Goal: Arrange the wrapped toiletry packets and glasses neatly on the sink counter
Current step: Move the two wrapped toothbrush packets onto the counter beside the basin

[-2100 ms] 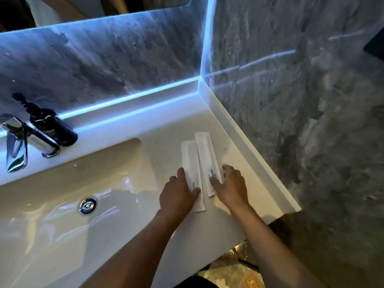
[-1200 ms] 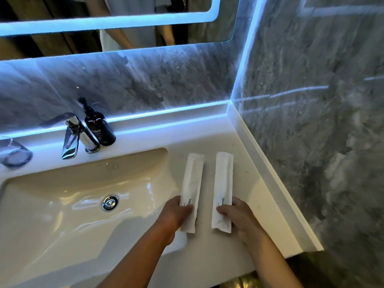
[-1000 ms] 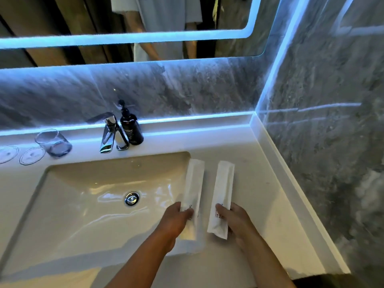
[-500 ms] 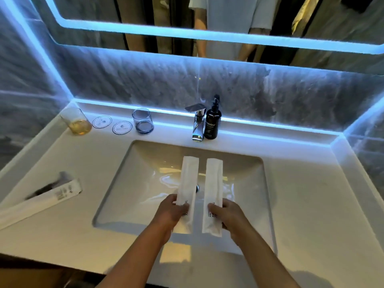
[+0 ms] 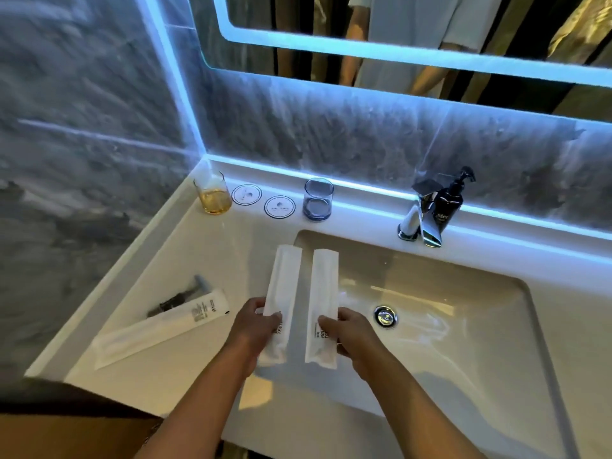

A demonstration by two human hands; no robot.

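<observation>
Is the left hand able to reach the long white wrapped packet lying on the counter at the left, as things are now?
Probably not yet: the left hand already holds a white wrapped packet. The way to the long white wrapped packet on the counter looks free otherwise.

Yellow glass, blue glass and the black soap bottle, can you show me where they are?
Yellow glass (image 5: 214,197): head view, on its amber lower half.
Blue glass (image 5: 318,202): head view, middle of its side.
Black soap bottle (image 5: 447,208): head view, on its labelled body.
</observation>
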